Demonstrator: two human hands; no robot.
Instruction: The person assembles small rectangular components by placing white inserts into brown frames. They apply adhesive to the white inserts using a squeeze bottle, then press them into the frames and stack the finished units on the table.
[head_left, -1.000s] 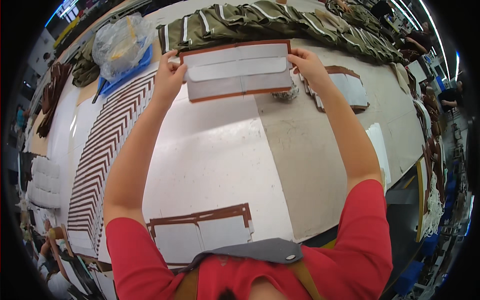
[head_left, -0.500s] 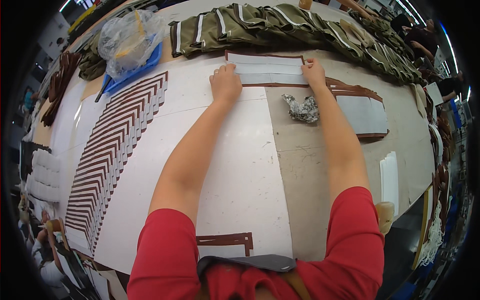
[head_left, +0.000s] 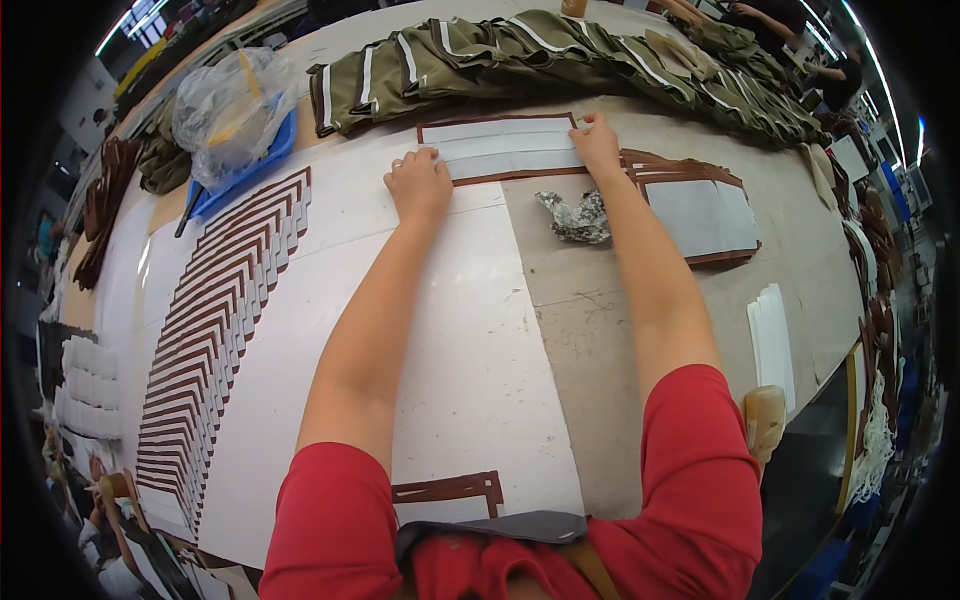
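Note:
A flat pale-grey fabric panel (head_left: pixel 505 144) with brown edging and crosswise fold lines lies at the far middle of the table. At its left end, my left hand (head_left: pixel 418 187) has curled fingers closed on the lower left edge. My right hand (head_left: pixel 598 148) pinches the upper right corner between thumb and fingers. Just right of that hand lies a stack of similar brown-edged panels (head_left: pixel 703 215), partly covered by my right forearm. A crumpled, speckled grey-and-white lump (head_left: pixel 576 217) sits below the panel, beside my right forearm.
Overlapping brown-edged strips (head_left: pixel 215 330) form a long row at left. Behind them, a blue tray (head_left: pixel 243 178) holds a clear plastic bag (head_left: pixel 225 115). Olive garment pieces with white strips (head_left: pixel 480 60) line the far edge. White strips (head_left: pixel 770 345) lie right; another brown-edged piece (head_left: pixel 450 488) is near me.
The view has turned slightly, so the table's contents appear further left. Both hands keep their places on the panel, which shows little movement of its own.

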